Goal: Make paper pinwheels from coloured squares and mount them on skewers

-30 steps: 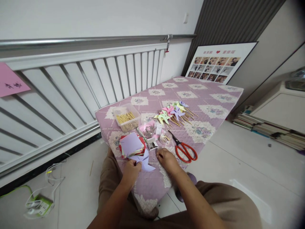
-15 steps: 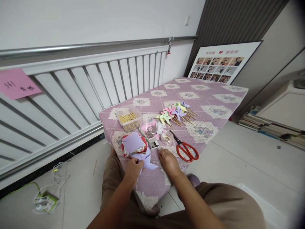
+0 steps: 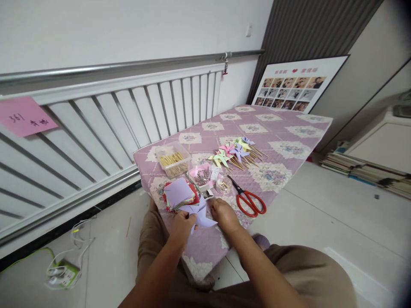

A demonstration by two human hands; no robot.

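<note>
Low in the middle of the frame, a lilac paper pinwheel [image 3: 201, 215] lies on the near end of my bench [image 3: 289, 132], which is covered with a purple quilted cloth. My left hand [image 3: 181, 226] pinches the pinwheel's left edge between thumb and fingers. My right hand [image 3: 224, 215] presses down at its right side, fingers curled on the paper; I cannot tell whether it grips anything small.

Just above the pinwheel, touching it, sits a stack of coloured paper squares [image 3: 179, 194], with a lilac sheet on top and red edges showing beneath. To the right of my right hand lie red-handled scissors [image 3: 248, 199], blades pointing up toward the middle of the frame. Between the stack and the scissors stand a small round clear cup [image 3: 222, 185] and a clear tub with pink bits inside [image 3: 199, 174]. Farther up, a clear plastic box of wooden sticks [image 3: 172, 161] sits near the bench's left corner, and a cluster of finished pinwheels on sticks [image 3: 234, 152] in yellow, pink, purple and green lies at the centre.

At the upper right a photo board [image 3: 293, 85] leans against the wall, and a pink note [image 3: 25, 115] hangs on the white radiator panel [image 3: 112, 115] at the left.
</note>
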